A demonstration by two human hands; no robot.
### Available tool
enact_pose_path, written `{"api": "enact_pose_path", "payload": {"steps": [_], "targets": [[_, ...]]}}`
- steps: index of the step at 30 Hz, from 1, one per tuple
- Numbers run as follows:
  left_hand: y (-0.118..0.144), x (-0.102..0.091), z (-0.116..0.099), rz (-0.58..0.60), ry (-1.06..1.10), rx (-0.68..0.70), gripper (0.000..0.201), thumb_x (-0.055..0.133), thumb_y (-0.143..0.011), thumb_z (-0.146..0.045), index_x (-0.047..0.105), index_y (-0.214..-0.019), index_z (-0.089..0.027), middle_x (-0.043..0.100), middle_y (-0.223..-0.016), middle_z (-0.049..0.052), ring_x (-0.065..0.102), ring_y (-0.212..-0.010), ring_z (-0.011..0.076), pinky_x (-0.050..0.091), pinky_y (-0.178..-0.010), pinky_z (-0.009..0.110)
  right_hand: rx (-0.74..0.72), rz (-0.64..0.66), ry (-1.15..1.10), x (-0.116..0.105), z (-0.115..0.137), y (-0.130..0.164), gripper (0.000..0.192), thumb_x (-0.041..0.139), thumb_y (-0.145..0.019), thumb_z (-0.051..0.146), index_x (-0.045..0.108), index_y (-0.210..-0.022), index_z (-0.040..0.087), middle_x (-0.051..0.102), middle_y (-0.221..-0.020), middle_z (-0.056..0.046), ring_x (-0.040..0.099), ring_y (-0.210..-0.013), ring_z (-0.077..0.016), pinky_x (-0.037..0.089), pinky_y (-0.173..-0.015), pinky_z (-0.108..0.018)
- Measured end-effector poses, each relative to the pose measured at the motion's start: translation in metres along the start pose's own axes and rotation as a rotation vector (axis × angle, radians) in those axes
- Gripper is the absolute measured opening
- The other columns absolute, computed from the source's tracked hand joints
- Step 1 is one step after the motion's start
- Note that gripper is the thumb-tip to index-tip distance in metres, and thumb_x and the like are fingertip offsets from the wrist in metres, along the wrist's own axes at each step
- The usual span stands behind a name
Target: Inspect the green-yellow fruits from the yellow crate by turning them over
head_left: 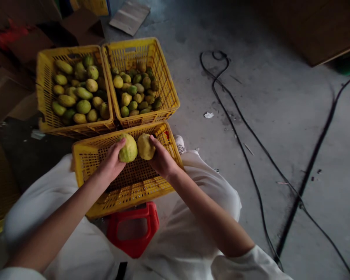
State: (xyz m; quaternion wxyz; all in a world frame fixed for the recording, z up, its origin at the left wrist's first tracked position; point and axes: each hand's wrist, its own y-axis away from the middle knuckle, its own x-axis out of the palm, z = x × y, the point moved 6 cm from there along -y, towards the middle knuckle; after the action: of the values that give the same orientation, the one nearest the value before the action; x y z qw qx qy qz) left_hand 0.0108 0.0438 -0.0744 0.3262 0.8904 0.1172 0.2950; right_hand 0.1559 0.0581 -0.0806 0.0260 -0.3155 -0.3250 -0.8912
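My left hand (113, 162) is closed round a large yellow-green fruit (128, 148) with ridged skin. A slightly smaller, yellower fruit (146, 147) is gripped in my right hand (162, 160). The two fruits are side by side with a narrow gap between them, above a yellow slatted plastic crate (89, 165) between my knees. Behind it stand two more yellow crates. The left crate (43, 87) holds many larger oval green and yellow fruits (83, 93); the right crate (167, 87) holds many smaller ones (138, 87). The exact kind of fruit is unclear.
A red plastic piece (134, 229) with an opening lies below the near crate. Black cables (236, 105) run over the grey floor (192, 77) on the right. Cardboard boxes (26, 46) stand at the left, and a flat cardboard sheet (130, 16) lies behind.
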Motion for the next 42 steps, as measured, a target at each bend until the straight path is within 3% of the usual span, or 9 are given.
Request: {"api": "enact_pose_path", "payload": {"steps": [4, 9, 14, 17, 20, 24, 30, 39, 42], "targets": [[-0.004, -0.006, 0.006, 0.013, -0.027, 0.003, 0.039, 0.087, -0.079, -0.050, 0.073, -0.102, -0.022, 0.079, -0.095, 0.003, 0.074, -0.110, 0.0242, 0.061, -0.087, 0.030, 0.003, 0.046, 0.005, 0.007, -0.005, 0.002, 0.052, 0.089, -0.066, 0.066, 0.060, -0.088, 0.029, 0.079, -0.101, -0.003, 0.072, -0.119, -0.0292, 0.066, -0.088, -0.039], [-0.005, -0.007, 0.003, -0.025, -0.027, 0.023, 0.037, 0.085, -0.081, -0.051, 0.073, -0.100, -0.022, 0.079, -0.100, 0.006, 0.073, -0.114, 0.0270, 0.062, -0.092, 0.034, -0.002, 0.047, -0.003, 0.005, -0.006, 0.004, 0.056, 0.088, -0.070, 0.068, 0.061, -0.100, 0.029, 0.078, -0.104, -0.002, 0.071, -0.118, -0.0270, 0.064, -0.091, -0.039], [0.001, -0.003, 0.000, -0.070, 0.001, -0.061, 0.027, 0.077, -0.088, -0.048, 0.074, -0.094, -0.022, 0.079, -0.090, 0.005, 0.075, -0.111, 0.0282, 0.064, -0.093, 0.037, -0.021, 0.016, 0.070, 0.003, -0.003, 0.010, 0.059, 0.097, -0.064, 0.056, 0.062, -0.102, 0.028, 0.074, -0.099, 0.003, 0.071, -0.099, -0.0195, 0.060, -0.085, -0.030], [0.005, 0.002, -0.001, -0.007, -0.019, -0.071, 0.022, 0.082, -0.081, -0.040, 0.072, -0.090, -0.022, 0.078, -0.087, 0.005, 0.075, -0.111, 0.0295, 0.065, -0.092, 0.038, -0.043, -0.045, 0.168, -0.004, 0.000, 0.009, 0.053, 0.094, -0.068, 0.055, 0.064, -0.101, 0.027, 0.073, -0.095, 0.003, 0.070, -0.093, -0.0184, 0.058, -0.080, -0.028], [0.007, 0.007, -0.003, 0.093, -0.054, -0.027, 0.031, 0.090, -0.068, -0.028, 0.069, -0.091, -0.022, 0.079, -0.091, 0.004, 0.075, -0.113, 0.0293, 0.065, -0.092, 0.037, -0.094, -0.129, 0.194, -0.013, 0.007, 0.004, 0.045, 0.084, -0.076, 0.061, 0.063, -0.099, 0.029, 0.075, -0.097, 0.001, 0.072, -0.103, -0.0222, 0.061, -0.083, -0.032], [0.006, 0.009, -0.003, 0.104, -0.075, -0.016, 0.043, 0.099, -0.060, -0.027, 0.065, -0.087, -0.021, 0.078, -0.092, 0.007, 0.075, -0.113, 0.0303, 0.066, -0.087, 0.036, -0.033, -0.096, 0.073, -0.014, 0.008, -0.002, 0.044, 0.079, -0.077, 0.065, 0.062, -0.095, 0.030, 0.076, -0.099, -0.002, 0.073, -0.111, -0.0277, 0.065, -0.083, -0.039], [0.001, 0.002, 0.003, -0.002, -0.063, -0.081, 0.039, 0.097, -0.063, -0.028, 0.065, -0.084, -0.021, 0.077, -0.085, 0.006, 0.078, -0.106, 0.0301, 0.067, -0.081, 0.036, 0.006, -0.041, 0.049, -0.008, 0.007, 0.000, 0.045, 0.087, -0.071, 0.060, 0.065, -0.092, 0.027, 0.074, -0.091, -0.001, 0.073, -0.094, -0.0234, 0.064, -0.075, -0.033], [0.001, 0.007, 0.005, 0.101, -0.062, -0.098, 0.040, 0.097, -0.065, -0.034, 0.062, -0.080, -0.022, 0.080, -0.087, 0.006, 0.080, -0.103, 0.0297, 0.068, -0.082, 0.036, 0.103, -0.054, -0.013, -0.009, 0.007, 0.000, 0.042, 0.078, -0.075, 0.064, 0.063, -0.090, 0.027, 0.078, -0.092, -0.004, 0.077, -0.099, -0.0277, 0.067, -0.075, -0.037], [0.004, 0.008, 0.004, 0.070, -0.046, -0.128, 0.035, 0.095, -0.066, -0.030, 0.064, -0.081, -0.022, 0.079, -0.083, 0.005, 0.080, -0.095, 0.0281, 0.068, -0.078, 0.035, 0.117, -0.093, -0.034, -0.013, 0.007, -0.002, 0.037, 0.073, -0.078, 0.060, 0.061, -0.088, 0.026, 0.077, -0.089, -0.005, 0.077, -0.098, -0.0284, 0.067, -0.075, -0.038]]}}
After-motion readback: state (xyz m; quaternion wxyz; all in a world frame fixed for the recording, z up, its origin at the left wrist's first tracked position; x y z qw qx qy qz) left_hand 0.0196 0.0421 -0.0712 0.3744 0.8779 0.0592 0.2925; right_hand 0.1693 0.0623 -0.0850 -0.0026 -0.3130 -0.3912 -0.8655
